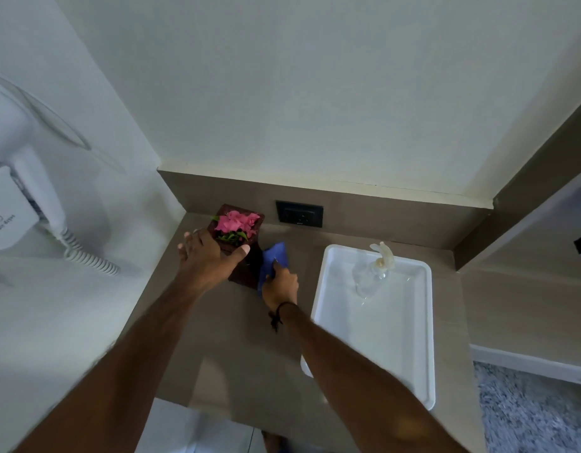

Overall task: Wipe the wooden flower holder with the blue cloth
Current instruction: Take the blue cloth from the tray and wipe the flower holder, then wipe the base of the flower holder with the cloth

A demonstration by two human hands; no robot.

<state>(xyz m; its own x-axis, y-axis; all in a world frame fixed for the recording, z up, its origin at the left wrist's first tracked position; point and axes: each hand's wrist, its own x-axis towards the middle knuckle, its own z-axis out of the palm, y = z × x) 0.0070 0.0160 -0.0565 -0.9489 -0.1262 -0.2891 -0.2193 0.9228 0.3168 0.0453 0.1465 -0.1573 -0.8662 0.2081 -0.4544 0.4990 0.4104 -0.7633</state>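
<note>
Head view: the wiping looks to be under way, not finished. The left hand (207, 256) is clamped over the near top edge of the dark brown wooden flower holder (246, 273), steadying it. The right hand (280, 284) is closed on the folded blue cloth (273, 260) and presses it against the holder's right side. The other faces are mostly hidden, so I cannot tell how much is left to wipe. The holder stands at the back left corner of the grey-brown table (249, 348), dark and blocky, filled with pink flowers (236, 221) and some green leaves.
</note>
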